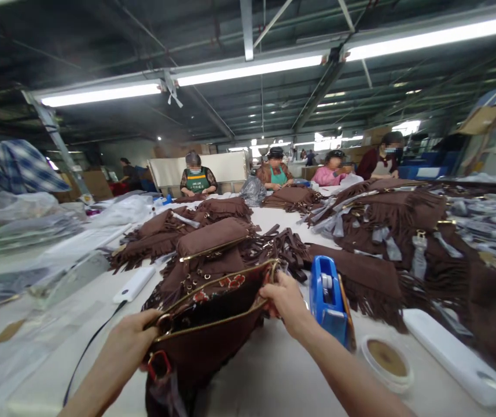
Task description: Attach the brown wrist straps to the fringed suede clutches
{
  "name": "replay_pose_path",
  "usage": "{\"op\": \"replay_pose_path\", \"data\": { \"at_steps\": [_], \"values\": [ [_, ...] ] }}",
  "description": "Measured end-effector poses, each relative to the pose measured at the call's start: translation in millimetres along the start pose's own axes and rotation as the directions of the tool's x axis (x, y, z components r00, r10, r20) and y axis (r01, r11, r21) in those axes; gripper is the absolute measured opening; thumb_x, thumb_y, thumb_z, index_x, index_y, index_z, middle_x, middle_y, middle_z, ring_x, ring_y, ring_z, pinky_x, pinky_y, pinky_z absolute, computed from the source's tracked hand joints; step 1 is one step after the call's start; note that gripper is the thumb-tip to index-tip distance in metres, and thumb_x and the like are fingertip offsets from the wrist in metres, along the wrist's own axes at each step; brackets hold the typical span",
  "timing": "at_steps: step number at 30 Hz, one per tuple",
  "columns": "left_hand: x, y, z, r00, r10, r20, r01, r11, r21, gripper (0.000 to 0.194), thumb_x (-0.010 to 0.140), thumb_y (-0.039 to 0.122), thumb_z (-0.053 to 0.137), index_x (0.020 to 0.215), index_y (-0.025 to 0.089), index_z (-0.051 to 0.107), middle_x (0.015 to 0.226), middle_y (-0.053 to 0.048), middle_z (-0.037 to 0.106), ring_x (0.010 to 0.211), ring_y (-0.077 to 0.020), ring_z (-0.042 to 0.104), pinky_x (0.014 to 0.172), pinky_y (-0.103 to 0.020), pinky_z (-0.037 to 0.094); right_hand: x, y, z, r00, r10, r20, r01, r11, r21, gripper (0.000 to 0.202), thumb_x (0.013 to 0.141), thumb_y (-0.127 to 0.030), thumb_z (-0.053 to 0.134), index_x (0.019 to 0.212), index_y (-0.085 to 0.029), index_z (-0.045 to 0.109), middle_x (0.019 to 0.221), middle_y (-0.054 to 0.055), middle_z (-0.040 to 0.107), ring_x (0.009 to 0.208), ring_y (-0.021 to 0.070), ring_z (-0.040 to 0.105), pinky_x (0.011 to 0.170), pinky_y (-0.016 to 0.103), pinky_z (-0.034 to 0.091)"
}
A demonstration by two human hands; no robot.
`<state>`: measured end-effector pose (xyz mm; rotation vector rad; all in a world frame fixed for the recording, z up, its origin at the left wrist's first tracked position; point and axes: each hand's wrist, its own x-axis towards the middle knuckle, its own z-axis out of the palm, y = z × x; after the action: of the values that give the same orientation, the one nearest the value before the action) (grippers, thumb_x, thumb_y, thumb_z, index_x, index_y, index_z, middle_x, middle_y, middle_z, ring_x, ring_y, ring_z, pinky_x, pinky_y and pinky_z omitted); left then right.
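Between my two hands is a brown handbag with its gold zip undone and its mouth spread wide. A floral patch shows on the inner lining, and the bottom of the inside is dark. My left hand pinches the left end of the opening, beside a metal ring and a reddish-gold buckle. At the opposite end, my right hand grips the far right corner with bent fingers. Right beside that hand stands a blue tape dispenser. Some clear wrapping hangs below the buckle.
Piles of brown fringed bags cover the middle and right of the table. A white device with a black strap lies left, another white device right, near a round tub. Plastic bags lie left. Several people sit across the table.
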<state>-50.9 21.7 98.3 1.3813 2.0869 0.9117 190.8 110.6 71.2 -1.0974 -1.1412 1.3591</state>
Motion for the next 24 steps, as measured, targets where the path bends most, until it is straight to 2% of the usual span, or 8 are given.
{"op": "replay_pose_path", "data": {
  "at_steps": [5,10,13,15,18,20,21,24],
  "values": [
    [13,9,-1.8,0.998,-0.010,0.065,0.007,0.999,0.052,0.036,0.052,0.027,0.040,0.078,0.017,0.062,0.045,0.004,0.055,0.040,-0.0156,0.050,0.037,-0.024,0.038,3,4,5,0.999,0.015,-0.044,-0.021,0.990,-0.141,0.017,0.057,-0.021,0.049,0.073,-0.018,0.046,0.044,-0.007,0.050,0.032,0.0077,0.042,0.029,0.017,0.029],
    [20,0,6.8,0.997,0.008,0.082,-0.019,0.991,0.129,0.034,0.049,0.019,0.039,0.074,0.019,0.062,0.046,0.005,0.056,0.037,-0.0137,0.050,0.037,-0.023,0.038,8,19,2,0.998,0.035,-0.060,-0.055,0.930,-0.363,0.009,0.062,-0.016,0.049,0.071,-0.018,0.046,0.048,-0.004,0.050,0.034,0.0112,0.043,0.035,0.023,0.033],
    [19,-7,8.6,0.999,0.012,0.036,-0.014,0.997,0.072,0.034,0.052,0.020,0.038,0.077,0.018,0.061,0.046,0.005,0.056,0.040,-0.0140,0.052,0.039,-0.023,0.040,-2,19,1,0.973,-0.199,-0.118,0.048,0.671,-0.739,0.014,0.072,-0.024,0.056,0.082,-0.015,0.051,0.065,0.006,0.059,0.056,0.0194,0.056,0.052,0.029,0.040],
    [18,-8,8.8,0.999,0.005,0.040,-0.007,0.999,0.036,0.034,0.052,0.021,0.039,0.078,0.017,0.061,0.046,0.006,0.055,0.040,-0.0141,0.051,0.039,-0.023,0.040,-11,15,8,0.915,-0.404,0.008,0.185,0.400,-0.897,0.014,0.078,-0.025,0.054,0.087,-0.014,0.053,0.074,0.010,0.061,0.070,0.0234,0.058,0.062,0.032,0.041],
    [16,-6,8.7,0.998,-0.004,0.055,0.004,1.000,0.001,0.034,0.052,0.023,0.039,0.078,0.016,0.061,0.046,0.006,0.055,0.040,-0.0140,0.050,0.038,-0.024,0.040,-19,7,35,0.737,-0.507,0.446,0.609,0.212,-0.765,0.013,0.083,-0.015,0.045,0.087,-0.018,0.057,0.084,0.006,0.061,0.080,0.0196,0.057,0.070,0.029,0.041],
    [14,-5,8.5,0.998,0.028,0.048,-0.028,1.000,-0.009,0.032,0.052,0.024,0.040,0.076,0.017,0.061,0.049,0.005,0.057,0.043,-0.0142,0.051,0.039,-0.024,0.040,-19,7,58,0.602,-0.465,0.649,0.788,0.215,-0.577,0.017,0.084,-0.014,0.045,0.091,-0.021,0.058,0.090,0.004,0.062,0.084,0.0164,0.056,0.070,0.025,0.041],
    [13,-4,8.3,0.998,0.049,0.044,-0.048,0.999,-0.013,0.031,0.053,0.025,0.040,0.074,0.017,0.061,0.051,0.004,0.058,0.045,-0.0143,0.052,0.040,-0.024,0.041,-18,8,70,0.567,-0.431,0.702,0.822,0.241,-0.516,0.017,0.084,-0.015,0.047,0.094,-0.021,0.059,0.091,0.003,0.062,0.083,0.0154,0.057,0.069,0.023,0.041],
    [11,-7,8.4,0.995,0.070,0.065,-0.067,0.997,-0.041,0.030,0.055,0.027,0.041,0.074,0.017,0.062,0.056,0.002,0.062,0.047,-0.0147,0.054,0.042,-0.024,0.042,-12,15,98,0.549,-0.344,0.761,0.833,0.297,-0.466,0.017,0.085,-0.019,0.048,0.093,-0.020,0.062,0.087,0.003,0.065,0.080,0.0143,0.058,0.066,0.022,0.040]
  ]
}}
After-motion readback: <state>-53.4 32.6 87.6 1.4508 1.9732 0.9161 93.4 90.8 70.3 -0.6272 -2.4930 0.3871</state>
